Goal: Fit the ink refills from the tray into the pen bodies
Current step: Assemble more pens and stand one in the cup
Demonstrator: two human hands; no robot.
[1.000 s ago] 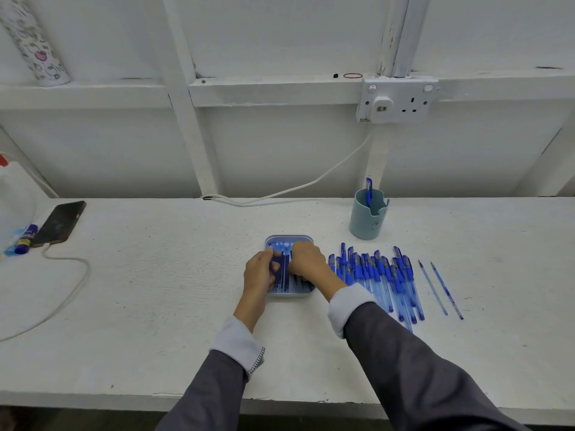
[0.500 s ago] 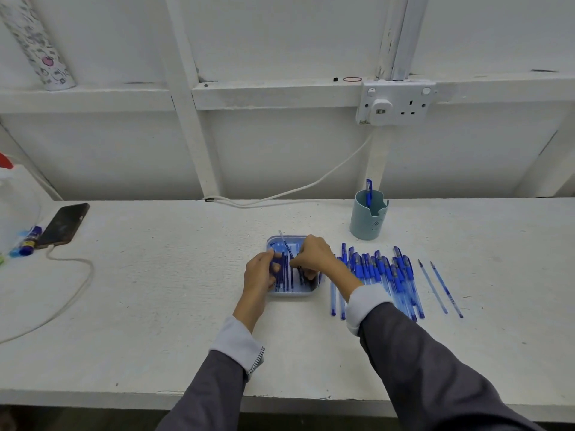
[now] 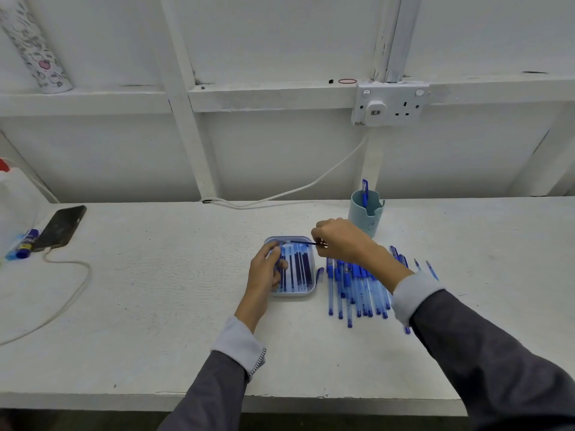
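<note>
- plainly, from the head view: thin dark-blue ink refills [image 3: 300, 270] lie side by side in a small pale tray [image 3: 294, 294] on the white table [image 3: 155, 290].
- right hand [image 3: 342, 241] pinches one refill [image 3: 303, 242] by its end, holding it level over the tray's far edge.
- left hand [image 3: 264, 273] curls over the tray's left side; whether it grips anything cannot be told.
- pen bodies [image 3: 357, 287] lie just right of the tray, partly under the right wrist.

At centre, the tray [image 3: 292, 294] is pale lavender-grey and its refills [image 3: 303, 269] dark navy. Right of it, the pens [image 3: 361, 290] are translucent blue with darker blue caps. The cup [image 3: 367, 219] is pale teal; the upper-left tube [image 3: 40, 57] is white with pink-and-grey cartoon print.
</note>
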